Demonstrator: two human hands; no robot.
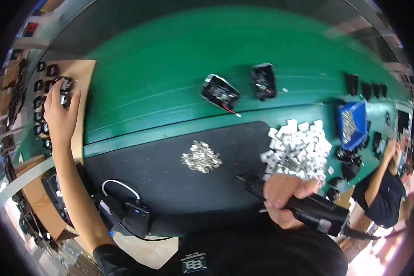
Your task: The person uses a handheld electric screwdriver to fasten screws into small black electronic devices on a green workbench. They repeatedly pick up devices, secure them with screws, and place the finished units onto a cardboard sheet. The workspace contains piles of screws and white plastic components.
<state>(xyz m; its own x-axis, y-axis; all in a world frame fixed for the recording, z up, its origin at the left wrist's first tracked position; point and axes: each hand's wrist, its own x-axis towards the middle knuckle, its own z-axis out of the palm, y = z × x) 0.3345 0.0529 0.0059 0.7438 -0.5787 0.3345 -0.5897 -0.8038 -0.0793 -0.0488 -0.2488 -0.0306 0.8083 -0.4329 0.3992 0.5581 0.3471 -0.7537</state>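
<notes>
Wrapped in the fingers of the right hand (287, 195), a black power screwdriver (319, 211) is held at a slant above the near edge of a black mat (170, 179). Its body passes through the closed grip, its cord end is directed to the lower right, and its bit is pointed leftward, short of a heap of small metal pieces (201, 157). White pieces (299, 147) are piled just beyond the hand. At the mat's near left, a black box (138, 216) is joined by a white cable (120, 184).

Farther off, the left hand (61, 112) is extended over a cardboard sheet (88, 78), where rows of black parts are laid. A black part (65, 84) is met at its fingertips, the thumb being spread apart; whether it is gripped cannot be told. Beyond the mat, two black casings (221, 92) are set on the green bench (170, 60). Off to the right, metal pieces are held in a blue bin (362, 120), near a co-worker's arms (379, 179).
</notes>
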